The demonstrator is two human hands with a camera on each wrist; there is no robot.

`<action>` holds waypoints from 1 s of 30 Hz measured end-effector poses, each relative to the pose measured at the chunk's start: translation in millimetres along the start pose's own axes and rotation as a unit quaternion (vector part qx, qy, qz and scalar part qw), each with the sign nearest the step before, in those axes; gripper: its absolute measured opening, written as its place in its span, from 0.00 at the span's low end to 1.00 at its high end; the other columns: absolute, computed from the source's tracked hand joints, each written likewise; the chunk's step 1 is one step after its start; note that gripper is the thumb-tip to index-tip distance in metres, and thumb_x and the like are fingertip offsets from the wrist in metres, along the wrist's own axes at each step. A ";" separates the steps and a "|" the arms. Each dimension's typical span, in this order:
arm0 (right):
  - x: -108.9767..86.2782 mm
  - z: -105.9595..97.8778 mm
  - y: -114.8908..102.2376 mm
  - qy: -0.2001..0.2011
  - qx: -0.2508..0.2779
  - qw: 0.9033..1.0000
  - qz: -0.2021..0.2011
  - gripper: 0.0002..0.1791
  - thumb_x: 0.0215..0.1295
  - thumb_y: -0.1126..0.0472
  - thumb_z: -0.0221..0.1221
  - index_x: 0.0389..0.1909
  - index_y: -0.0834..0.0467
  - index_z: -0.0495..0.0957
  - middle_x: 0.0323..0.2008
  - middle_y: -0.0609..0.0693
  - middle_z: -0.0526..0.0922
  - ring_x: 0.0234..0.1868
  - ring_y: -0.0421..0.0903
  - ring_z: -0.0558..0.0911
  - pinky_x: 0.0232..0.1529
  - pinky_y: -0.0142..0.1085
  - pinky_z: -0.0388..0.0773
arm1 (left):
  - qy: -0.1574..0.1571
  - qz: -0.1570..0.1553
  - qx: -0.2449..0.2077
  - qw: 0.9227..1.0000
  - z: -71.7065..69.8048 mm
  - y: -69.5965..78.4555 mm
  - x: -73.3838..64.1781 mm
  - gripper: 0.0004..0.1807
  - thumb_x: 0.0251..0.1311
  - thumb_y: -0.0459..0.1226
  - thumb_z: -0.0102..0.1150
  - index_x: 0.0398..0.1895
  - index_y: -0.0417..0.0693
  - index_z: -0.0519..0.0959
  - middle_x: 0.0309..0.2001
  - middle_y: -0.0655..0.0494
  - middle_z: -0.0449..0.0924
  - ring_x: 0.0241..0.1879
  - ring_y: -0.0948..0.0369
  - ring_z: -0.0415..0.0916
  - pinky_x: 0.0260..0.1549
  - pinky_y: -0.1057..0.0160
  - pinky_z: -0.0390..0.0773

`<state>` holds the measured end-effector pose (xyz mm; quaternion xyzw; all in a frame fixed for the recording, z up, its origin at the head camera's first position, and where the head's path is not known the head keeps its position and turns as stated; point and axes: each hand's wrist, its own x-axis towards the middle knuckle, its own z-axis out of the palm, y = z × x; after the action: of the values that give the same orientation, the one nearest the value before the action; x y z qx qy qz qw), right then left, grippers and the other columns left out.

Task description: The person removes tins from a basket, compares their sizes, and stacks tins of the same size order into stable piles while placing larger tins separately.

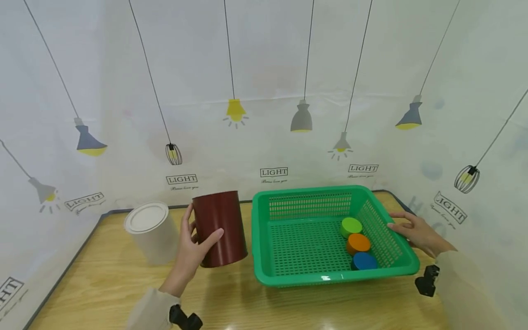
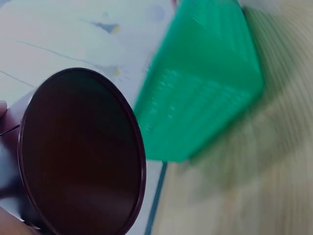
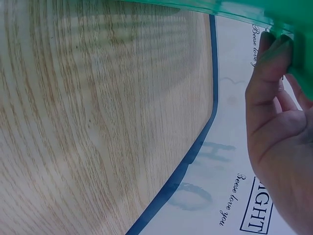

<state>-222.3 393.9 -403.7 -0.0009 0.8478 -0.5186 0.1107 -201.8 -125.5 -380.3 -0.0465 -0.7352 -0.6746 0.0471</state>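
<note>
My left hand (image 1: 189,254) grips a dark red cylindrical can (image 1: 220,224) by its side, thumb across the front. It tilts slightly, above the table and just left of a green plastic basket (image 1: 259,250). The can's dark round end (image 2: 83,152) faces the left wrist camera. My right hand (image 1: 418,231) holds the basket's right rim, with curled fingers (image 3: 271,68) at the edge in the right wrist view. The basket's right end is raised off the table. Inside it, along the right side, lie a lime green round block (image 1: 351,227), an orange one (image 1: 358,244) and a blue one (image 1: 365,261).
A whitish lidded can (image 1: 150,233) stands at the back left of the wooden table (image 1: 99,284). Behind the table rises a pale wall covering (image 1: 272,137) printed with hanging lamps. The table's back edge has a dark border.
</note>
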 end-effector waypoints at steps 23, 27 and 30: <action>1.0 0.1 2.8 -0.001 -0.001 1.000 -0.008 0.36 0.64 0.51 0.50 0.64 0.65 0.47 0.47 0.65 0.72 0.36 0.48 0.79 0.37 0.44 0.76 | 0.154 0.017 0.094 0.983 -62.8 -119.2 -27.3 0.55 0.39 0.43 0.71 0.65 0.79 0.42 0.61 0.61 0.57 0.50 0.56 0.64 0.41 0.52 0.70; 1.7 -0.1 2.9 -0.001 0.006 1.000 -0.004 0.36 0.64 0.51 0.50 0.64 0.66 0.47 0.45 0.63 0.74 0.35 0.48 0.79 0.36 0.43 0.77 | 0.163 -0.001 0.118 0.980 -67.9 -111.6 -37.6 0.55 0.40 0.44 0.70 0.65 0.80 0.41 0.61 0.60 0.55 0.51 0.55 0.64 0.42 0.51 0.68; 1.5 -1.0 2.1 -0.002 0.007 1.000 -0.002 0.36 0.64 0.51 0.50 0.64 0.66 0.47 0.45 0.62 0.74 0.35 0.48 0.79 0.36 0.43 0.77 | 0.167 -0.009 0.128 0.977 -72.2 -109.1 -42.7 0.55 0.40 0.45 0.70 0.64 0.80 0.40 0.61 0.58 0.55 0.51 0.54 0.64 0.43 0.51 0.68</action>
<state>-223.7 395.5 -405.3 -0.0028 0.8439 -0.5249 0.1112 -173.4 -206.9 -487.5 0.0803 -0.7977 -0.5733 0.1688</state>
